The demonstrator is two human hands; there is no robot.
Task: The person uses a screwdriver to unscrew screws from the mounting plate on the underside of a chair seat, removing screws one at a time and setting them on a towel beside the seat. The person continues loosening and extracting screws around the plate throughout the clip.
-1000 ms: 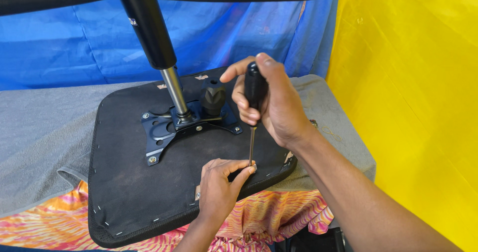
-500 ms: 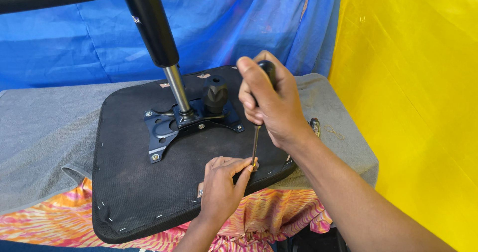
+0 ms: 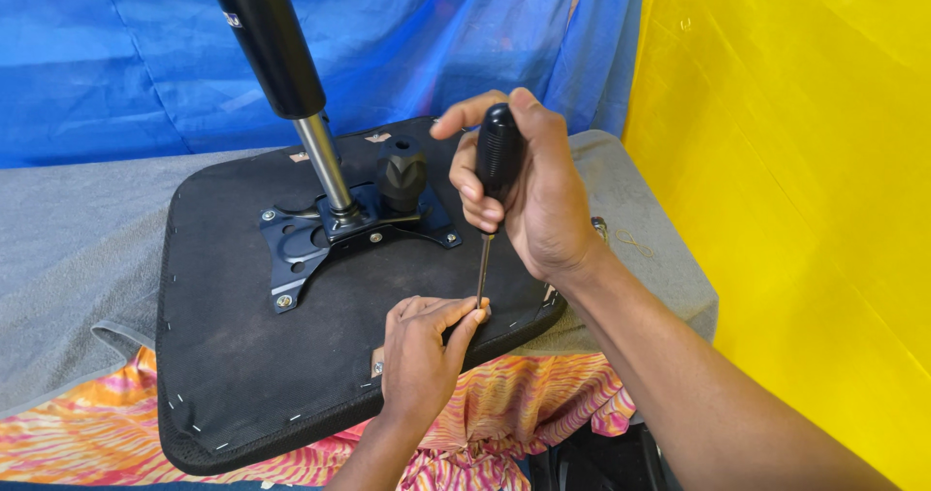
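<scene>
A black-handled screwdriver (image 3: 493,190) is gripped upright by the right hand (image 3: 538,195), fingers wrapped tight around the handle, thumb lifted off toward the left. Its tip is set down near the front right edge of an upturned black chair seat (image 3: 233,355). The tip is steadied by the left hand (image 3: 424,355), thumb and forefinger pinched together around the shaft's lower end, other fingers curled on the seat. A black metal mounting plate (image 3: 320,239) is fixed at the seat's centre, with a gas-lift column (image 3: 281,74) rising from it and a black knob (image 3: 401,171) just beside. The seat is laid on a grey cloth-covered table (image 3: 68,258), overhanging its front edge. Blue tarp (image 3: 116,74) is hung behind, yellow sheet (image 3: 805,190) at the right.
</scene>
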